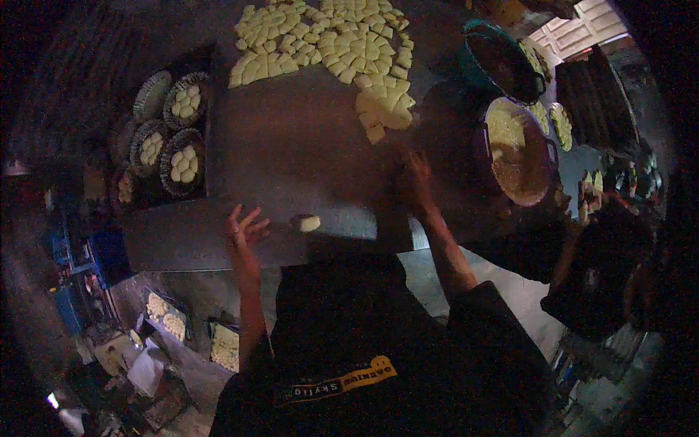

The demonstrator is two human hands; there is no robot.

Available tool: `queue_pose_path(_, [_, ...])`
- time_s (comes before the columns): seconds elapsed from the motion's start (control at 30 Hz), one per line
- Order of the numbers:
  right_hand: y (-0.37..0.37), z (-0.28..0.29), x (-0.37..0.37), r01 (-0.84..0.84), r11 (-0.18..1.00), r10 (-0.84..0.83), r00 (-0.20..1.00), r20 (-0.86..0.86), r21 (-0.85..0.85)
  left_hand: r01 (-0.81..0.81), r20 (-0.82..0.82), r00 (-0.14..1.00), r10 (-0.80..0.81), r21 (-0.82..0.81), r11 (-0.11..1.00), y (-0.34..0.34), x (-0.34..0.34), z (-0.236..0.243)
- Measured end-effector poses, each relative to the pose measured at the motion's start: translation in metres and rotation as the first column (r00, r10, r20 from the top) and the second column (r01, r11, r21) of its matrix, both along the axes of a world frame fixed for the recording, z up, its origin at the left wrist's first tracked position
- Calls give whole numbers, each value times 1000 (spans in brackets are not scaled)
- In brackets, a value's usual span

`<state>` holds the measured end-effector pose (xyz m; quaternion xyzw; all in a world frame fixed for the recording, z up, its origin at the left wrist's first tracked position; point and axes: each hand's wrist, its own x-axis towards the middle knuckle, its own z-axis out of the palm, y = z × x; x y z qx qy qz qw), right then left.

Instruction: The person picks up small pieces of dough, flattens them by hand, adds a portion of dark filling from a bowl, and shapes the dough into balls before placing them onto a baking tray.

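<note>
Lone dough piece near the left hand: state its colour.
The dough piece is pale yellow, seen best in the head view.

A small pale dough piece, smooth and rounded, slightly longer than wide, lies by itself on the near side, a little left of the middle, its long side running left to right. At the far side spreads a broad patch of cut dough, pale yellow, in many squarish pieces packed close together. The patch narrows toward its near right, where a squarish end piece sits at the tip.
</note>
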<state>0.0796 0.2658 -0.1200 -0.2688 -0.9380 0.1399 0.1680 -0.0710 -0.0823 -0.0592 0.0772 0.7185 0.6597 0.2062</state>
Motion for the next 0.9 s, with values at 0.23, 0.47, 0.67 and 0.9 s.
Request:
queue_pose_path(0.23, [35, 30, 8, 98, 987, -56, 950, 308, -126, 174, 36, 983, -180, 123, 977, 16, -8, 0])
queue_pose_path(0.47, [23, -29, -35, -114, 701, -258, 879, -400, -704, 272, 21, 961, -275, 94, 958, 15, -35, 6])
queue_pose_path(0.67, [25, -30, -80, 40, 940, -162, 927, -339, -340, 424, -36, 905, -424, 153, 893, 22, -32, 14])
queue_pose_path(0.9, [-42, -17, -26, -48, 667, -126, 976, -176, -744, 432, 227, 839, -494, 273, 859, 30, -8, -2])
